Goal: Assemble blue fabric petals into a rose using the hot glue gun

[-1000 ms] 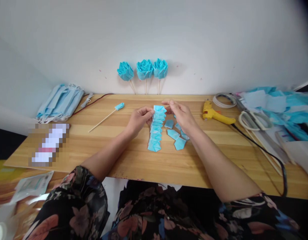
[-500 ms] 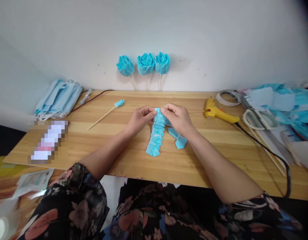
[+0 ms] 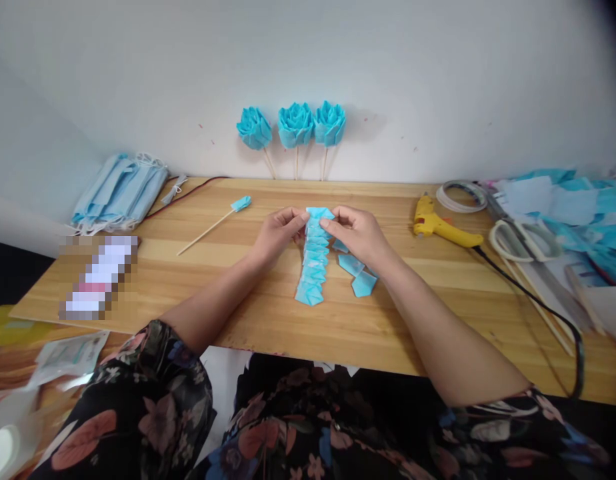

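A row of overlapping folded blue petal pieces (image 3: 314, 260) lies on the wooden table (image 3: 268, 313), running from its far end towards me. My left hand (image 3: 278, 235) pinches the far end of the row from the left. From the right, my right hand (image 3: 358, 233) pinches the same top piece. Both hands have fingers closed on it. A few loose blue petal pieces (image 3: 358, 273) lie just right of the row, partly under my right wrist.
Three blue fabric roses on sticks (image 3: 294, 127) lean on the wall. A stick with a blue tip (image 3: 213, 225) lies left. A stack of face masks (image 3: 119, 193) is far left. A yellow glue gun (image 3: 438, 225), scissors (image 3: 525, 243) and blue scraps (image 3: 573, 200) are right.
My right hand came left from the loose pieces and closed on the top of the row, meeting my left hand. The row stays on the table.
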A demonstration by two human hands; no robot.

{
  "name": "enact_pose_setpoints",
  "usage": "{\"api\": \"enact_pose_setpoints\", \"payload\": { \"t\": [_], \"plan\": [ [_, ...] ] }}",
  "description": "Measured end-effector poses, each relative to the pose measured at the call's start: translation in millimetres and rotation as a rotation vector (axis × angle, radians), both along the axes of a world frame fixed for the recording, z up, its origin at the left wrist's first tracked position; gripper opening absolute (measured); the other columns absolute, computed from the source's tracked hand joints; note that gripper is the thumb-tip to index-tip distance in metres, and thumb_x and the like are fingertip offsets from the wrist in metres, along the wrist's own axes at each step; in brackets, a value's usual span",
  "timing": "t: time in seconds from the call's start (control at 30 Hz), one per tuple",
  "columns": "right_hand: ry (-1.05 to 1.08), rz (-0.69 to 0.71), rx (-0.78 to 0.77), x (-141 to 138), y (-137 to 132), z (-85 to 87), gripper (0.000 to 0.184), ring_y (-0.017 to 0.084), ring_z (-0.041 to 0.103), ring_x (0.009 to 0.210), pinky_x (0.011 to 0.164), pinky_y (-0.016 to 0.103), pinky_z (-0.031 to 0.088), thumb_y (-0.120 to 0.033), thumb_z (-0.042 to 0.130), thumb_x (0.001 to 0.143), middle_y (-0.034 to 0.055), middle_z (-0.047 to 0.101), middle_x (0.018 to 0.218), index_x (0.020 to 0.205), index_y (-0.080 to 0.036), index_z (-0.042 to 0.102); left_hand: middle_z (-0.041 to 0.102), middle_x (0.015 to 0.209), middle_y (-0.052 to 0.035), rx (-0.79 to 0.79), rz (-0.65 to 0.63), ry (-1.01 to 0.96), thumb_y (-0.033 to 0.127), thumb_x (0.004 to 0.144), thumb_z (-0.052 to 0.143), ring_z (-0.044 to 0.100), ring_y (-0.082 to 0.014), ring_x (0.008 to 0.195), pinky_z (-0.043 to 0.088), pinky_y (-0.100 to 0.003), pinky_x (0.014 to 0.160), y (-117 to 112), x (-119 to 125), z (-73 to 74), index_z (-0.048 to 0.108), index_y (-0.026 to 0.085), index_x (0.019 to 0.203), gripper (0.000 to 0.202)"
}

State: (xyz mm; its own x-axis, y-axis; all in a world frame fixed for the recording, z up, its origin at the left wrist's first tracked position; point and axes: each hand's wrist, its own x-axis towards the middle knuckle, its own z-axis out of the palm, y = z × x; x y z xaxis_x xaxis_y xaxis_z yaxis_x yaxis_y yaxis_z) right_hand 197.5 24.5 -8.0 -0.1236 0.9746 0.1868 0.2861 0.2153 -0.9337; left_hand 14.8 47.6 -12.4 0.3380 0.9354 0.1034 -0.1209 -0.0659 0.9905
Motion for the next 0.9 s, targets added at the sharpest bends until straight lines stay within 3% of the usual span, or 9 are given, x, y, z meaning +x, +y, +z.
{"api": "enact_pose_setpoints", "payload": {
  "t": [0.13, 0.4, 0.57, 0.73, 0.9],
  "plan": [
    [-0.061, -0.043, 0.031, 0.8, -0.2, -0.8, 0.023, 0.014, 0.051, 0.062, 0.059, 0.026, 0.040, -0.040, 0.062, 0.083, -0.0019, 0.056, 0.066, 0.073, -0.020, 0.057, 0.058, 0.059, -0.0007, -0.010, -0.025, 0.033, 0.053, 0.084, 0.063, 0.052, -0.0086, 0.053, 0.041, -0.022, 0.054, 1.6, 0.1, -2.8, 0.060, 0.014, 0.069, 0.042],
    [-0.215, -0.077, 0.137, 2.1, -2.7, 7.0, 0.022, 0.014, 0.048, 0.060, 0.057, 0.026, 0.036, -0.037, 0.058, 0.084, -0.0019, 0.055, 0.063, 0.070, -0.020, 0.056, 0.061, 0.060, -0.0007, -0.020, -0.075, 0.103, 0.047, 0.076, 0.073, 0.050, -0.0075, 0.052, 0.038, -0.022, 0.053, 4.6, -1.7, -3.1, 0.063, 0.014, 0.069, 0.034],
    [-0.148, -0.084, 0.145, 5.1, -0.4, 6.6, 0.042, 0.015, 0.051, 0.062, 0.061, 0.028, 0.039, -0.051, 0.049, 0.092, -0.0004, 0.054, 0.062, 0.063, -0.021, 0.051, 0.061, 0.060, -0.0004, -0.030, -0.059, 0.029, 0.046, 0.078, 0.071, 0.052, -0.0078, 0.053, 0.040, -0.022, 0.055, 6.2, -2.2, -7.2, 0.063, 0.015, 0.071, 0.033],
    [-0.059, -0.042, 0.110, 8.6, 2.8, 4.8, 0.052, 0.020, 0.061, 0.075, 0.073, 0.032, 0.047, -0.066, 0.046, 0.090, 0.0034, 0.065, 0.074, 0.070, -0.021, 0.061, 0.060, 0.059, 0.0003, -0.064, -0.001, -0.012, 0.045, 0.078, 0.071, 0.050, -0.0078, 0.052, 0.038, -0.021, 0.053, 9.0, -2.7, -10.2, 0.061, 0.016, 0.070, 0.031],
    [-0.062, 0.005, 0.077, 6.7, 0.1, 6.0, 0.039, 0.018, 0.060, 0.075, 0.072, 0.030, 0.047, -0.058, 0.057, 0.086, 0.0014, 0.067, 0.079, 0.081, -0.020, 0.067, 0.059, 0.058, 0.0005, -0.072, 0.005, -0.032, 0.044, 0.078, 0.072, 0.050, -0.0070, 0.051, 0.038, -0.020, 0.052, 10.2, -2.3, -10.4, 0.061, 0.015, 0.070, 0.031]
  ]
}}
